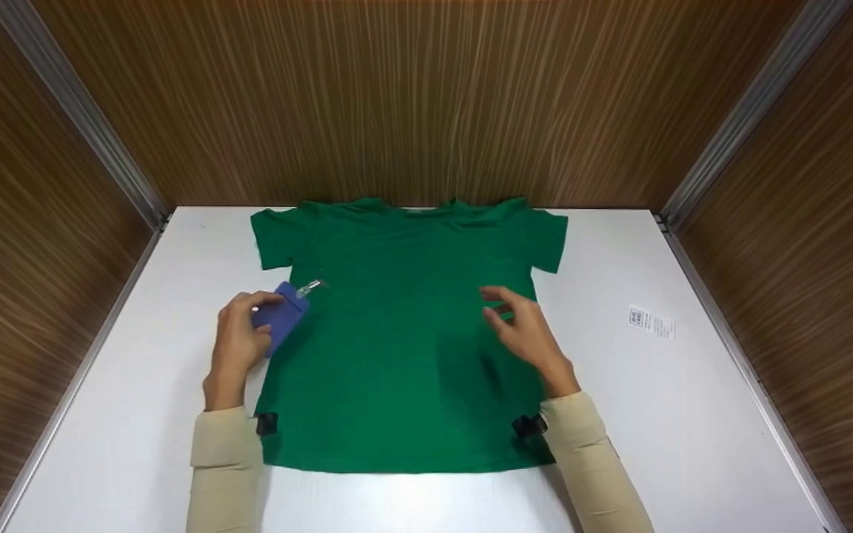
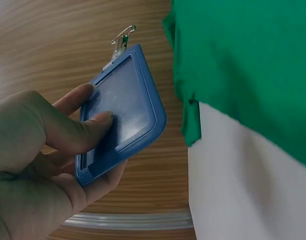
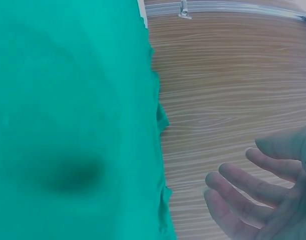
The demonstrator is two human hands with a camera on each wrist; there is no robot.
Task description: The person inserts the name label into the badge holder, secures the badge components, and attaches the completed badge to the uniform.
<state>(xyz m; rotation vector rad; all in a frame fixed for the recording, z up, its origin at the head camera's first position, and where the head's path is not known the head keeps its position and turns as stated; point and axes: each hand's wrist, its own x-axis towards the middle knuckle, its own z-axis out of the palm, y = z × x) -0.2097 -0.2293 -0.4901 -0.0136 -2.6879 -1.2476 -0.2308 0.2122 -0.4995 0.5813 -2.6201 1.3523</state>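
A blue badge holder (image 1: pixel 284 317) with a clear window and a metal clip (image 1: pixel 309 289) at its top is held in my left hand (image 1: pixel 240 333). In the left wrist view the thumb presses on the window of the badge holder (image 2: pixel 120 107) while the fingers support its back and edge. My right hand (image 1: pixel 521 329) hovers above the right side of a green T-shirt (image 1: pixel 404 355), its fingers loosely bent with nothing between them. The shirt lies spread flat, neck toward the back. In the right wrist view the fingers of the right hand (image 3: pixel 258 195) are spread apart.
On the right of the white table (image 1: pixel 693 429) lies a white printed card (image 1: pixel 651 323). Wood-grain panels (image 1: pixel 412 104) stand behind and on both sides, joined by metal strips at the corners. The shirt's collar edge reaches the back panel.
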